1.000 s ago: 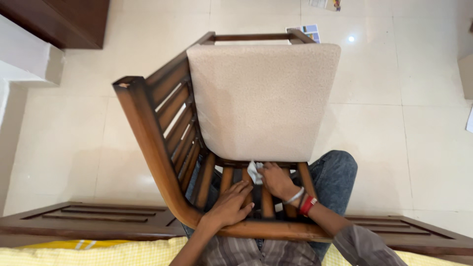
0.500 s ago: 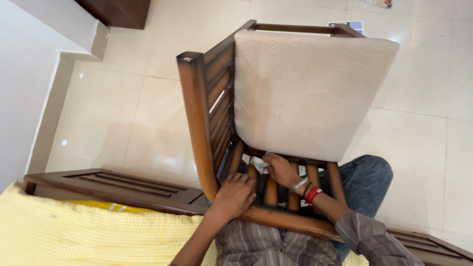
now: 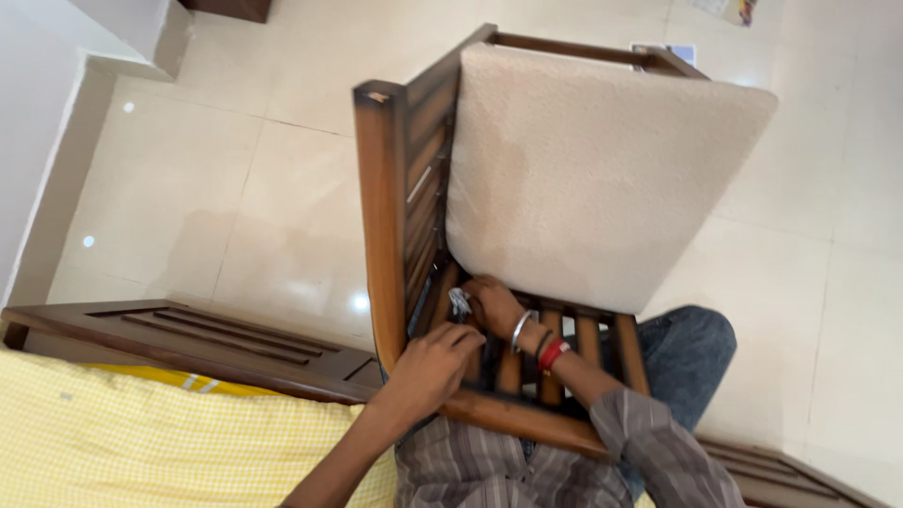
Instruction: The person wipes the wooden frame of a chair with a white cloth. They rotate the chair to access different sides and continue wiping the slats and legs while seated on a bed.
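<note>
The chair [image 3: 395, 216] was of dark, glossy wood with rounded edges, its side and back built of flat slats set close together, with narrow gaps between them. A thick cushion [image 3: 593, 179] lay on the seat, squarish, cream-coloured, with a nubby woven surface and soft corners. The right hand [image 3: 494, 306], with a plain metal bangle and a red band at the wrist, was curled around a small crumpled cloth [image 3: 460, 303], whitish and grey, pinching it against the top of the back slats just under the cushion's near edge, close to the corner where the back met the side. The left hand [image 3: 431, 370] lay on the back slats just below, fingers bent and loosely spread on the wood, touching the chair but not the cloth; its fingertips sat very near the right hand. The sleeve [image 3: 658, 452] on the right arm was of striped grey-brown fabric, and a knee in faded blue jeans [image 3: 691, 362] showed behind the slats. The floor [image 3: 216, 207] was of large, pale, shiny tiles with light spots on them. At the left, a yellow checked sheet [image 3: 141, 437] lay behind a low, dark wooden frame [image 3: 188, 339] with grooved panels. Some papers [image 3: 729, 9] lay on the floor beyond the chair
</note>
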